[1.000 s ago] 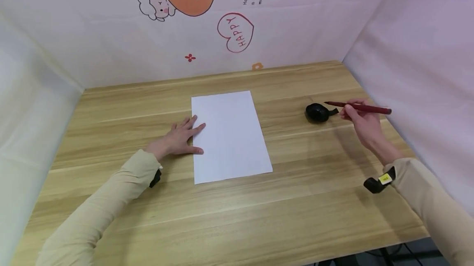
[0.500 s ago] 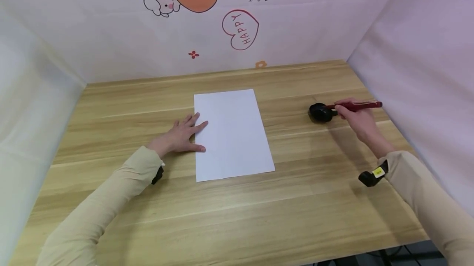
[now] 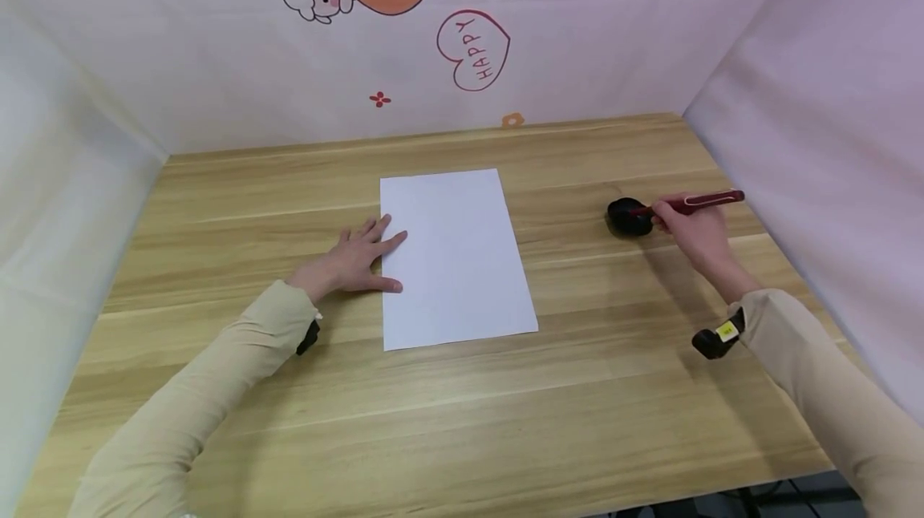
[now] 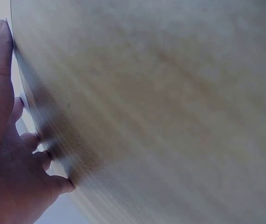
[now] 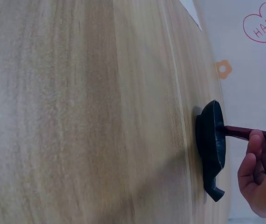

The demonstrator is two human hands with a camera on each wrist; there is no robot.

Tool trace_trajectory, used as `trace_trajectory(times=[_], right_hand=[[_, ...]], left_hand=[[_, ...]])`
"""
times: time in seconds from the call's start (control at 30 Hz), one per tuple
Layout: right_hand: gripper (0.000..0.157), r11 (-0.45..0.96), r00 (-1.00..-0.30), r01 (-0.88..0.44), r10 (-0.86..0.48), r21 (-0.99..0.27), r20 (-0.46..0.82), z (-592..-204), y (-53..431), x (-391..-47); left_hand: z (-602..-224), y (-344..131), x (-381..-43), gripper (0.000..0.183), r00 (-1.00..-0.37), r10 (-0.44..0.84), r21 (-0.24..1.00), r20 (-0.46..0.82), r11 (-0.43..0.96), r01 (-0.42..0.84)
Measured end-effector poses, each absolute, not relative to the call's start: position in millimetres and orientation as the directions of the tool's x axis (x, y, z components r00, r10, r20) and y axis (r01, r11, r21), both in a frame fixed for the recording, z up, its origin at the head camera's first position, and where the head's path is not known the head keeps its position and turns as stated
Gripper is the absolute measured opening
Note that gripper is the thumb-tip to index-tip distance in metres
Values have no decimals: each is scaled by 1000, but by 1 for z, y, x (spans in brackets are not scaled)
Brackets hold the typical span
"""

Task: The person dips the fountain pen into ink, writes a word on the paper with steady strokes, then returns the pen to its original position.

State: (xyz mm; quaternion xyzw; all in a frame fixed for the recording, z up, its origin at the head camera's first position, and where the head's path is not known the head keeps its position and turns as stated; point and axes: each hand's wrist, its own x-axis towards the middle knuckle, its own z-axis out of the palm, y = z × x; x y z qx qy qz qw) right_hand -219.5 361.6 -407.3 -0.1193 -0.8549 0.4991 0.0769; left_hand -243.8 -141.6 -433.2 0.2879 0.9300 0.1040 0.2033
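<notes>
A blank white sheet of paper lies on the wooden table. My left hand rests on its left edge with the fingers spread, thumb and index finger over the paper. On the right, my right hand pinches a dark red pen between thumb and fingers, its clip end pointing right. The pen's tip is inside a small black dish with a short curved handle or spout. In the right wrist view the tip meets the inner face of the dish; whether liquid is in it, I cannot tell.
Behind the wooden table hangs a white curtain with printed drawings and words. Plain white cloth walls close off both sides. A small black camera is strapped at the right wrist, above the tabletop.
My right hand has moved left and lowered the pen's tip from above the black dish into it. The left hand stays on the paper. The head view has shifted slightly.
</notes>
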Motion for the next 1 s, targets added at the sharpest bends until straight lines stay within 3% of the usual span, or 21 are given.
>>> trace_trajectory(times=[0.37,0.7,1.0], right_hand=[[9,589,-950,131,305,-797,69,-411,362,-226],[10,447,-967,123,254,-886,-7,-408,360,-227],[5,333,-942,106,336,-937,13,-386,327,-237]], left_hand=[[-432,-142,-246,93,-752,574,309,-323,815,490],[-430,-144,-245,93,-751,581,317,-315,810,494],[-432,-143,-243,92,-751,580,314,-315,811,495]])
